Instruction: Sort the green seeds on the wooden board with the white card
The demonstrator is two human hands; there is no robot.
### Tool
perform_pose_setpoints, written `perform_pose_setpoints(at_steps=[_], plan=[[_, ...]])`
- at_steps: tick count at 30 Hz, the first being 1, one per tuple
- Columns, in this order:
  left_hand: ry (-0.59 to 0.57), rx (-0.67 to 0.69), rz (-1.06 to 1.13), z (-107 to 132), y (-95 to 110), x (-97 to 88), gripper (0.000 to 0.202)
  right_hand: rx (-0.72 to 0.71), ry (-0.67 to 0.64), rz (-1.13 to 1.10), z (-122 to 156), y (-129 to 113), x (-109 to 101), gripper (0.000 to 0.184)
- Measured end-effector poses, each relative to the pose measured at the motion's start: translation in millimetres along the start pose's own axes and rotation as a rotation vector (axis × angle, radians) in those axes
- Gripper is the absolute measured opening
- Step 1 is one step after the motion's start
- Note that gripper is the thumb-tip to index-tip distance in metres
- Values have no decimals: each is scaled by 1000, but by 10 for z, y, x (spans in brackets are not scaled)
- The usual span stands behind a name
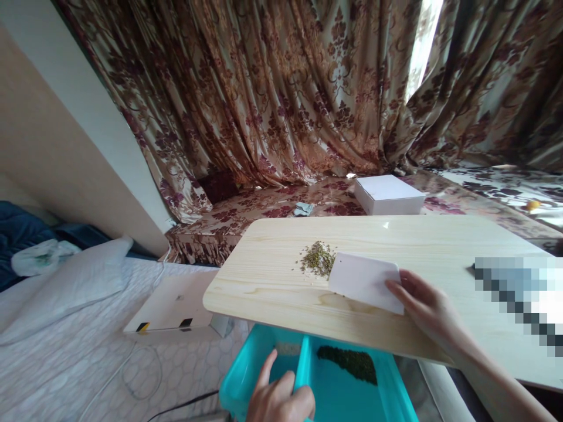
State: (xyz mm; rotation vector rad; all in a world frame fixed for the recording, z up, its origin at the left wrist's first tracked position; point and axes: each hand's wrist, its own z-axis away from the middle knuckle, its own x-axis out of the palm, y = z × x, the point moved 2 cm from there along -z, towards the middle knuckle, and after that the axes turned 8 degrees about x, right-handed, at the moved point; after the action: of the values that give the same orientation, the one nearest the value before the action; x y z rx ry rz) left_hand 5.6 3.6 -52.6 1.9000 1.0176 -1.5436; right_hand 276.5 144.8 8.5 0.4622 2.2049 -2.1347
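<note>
Bin [338, 390], green grains [352, 363], pale grains [288, 349] apart

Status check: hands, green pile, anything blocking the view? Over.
Right hand gripping white scraper, its edge beside green pile. Left hand at divider of turquoise bin, grip unclear. Tabletop hides part of the bin.

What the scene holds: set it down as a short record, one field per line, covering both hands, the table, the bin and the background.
Right hand: holds a flat white rectangular sheet
Left hand: at a turquoise plastic two-compartment bin, index finger extended; grip on it unclear
Pale wood-grain table: loose pile of small greenish-brown grains at the sheet's left edge
Bin contents: dark green grains, right compartment; a little pale material, left
Background: white rectangular box; brown-and-cream patterned curtains
</note>
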Motion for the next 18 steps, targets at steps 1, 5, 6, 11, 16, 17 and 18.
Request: perform_pose_setpoints(at_steps=[1,5,6,11,16,17,18], plan=[[1,1,-14,8,-5,24,13,7,-13,0,17,19,4,35],[16,27,-26,27,-27,114,11,30,-79,-24,158,134,-14,40],[21,34,-21,25,-30,124,11,41,-107,-27,208,155,-28,39],[16,7,35,-14,-7,76,8,81,-147,-40,365,83,-195,33],[28,-5,57,-35,22,59,11,10,154,-100,236,-111,-380,22],[41,-4,47,-37,26,70,12,-6,169,-97,206,-126,-381,21],[51,-2,33,-39,30,82,13,-20,180,-93,181,-128,-373,20]])
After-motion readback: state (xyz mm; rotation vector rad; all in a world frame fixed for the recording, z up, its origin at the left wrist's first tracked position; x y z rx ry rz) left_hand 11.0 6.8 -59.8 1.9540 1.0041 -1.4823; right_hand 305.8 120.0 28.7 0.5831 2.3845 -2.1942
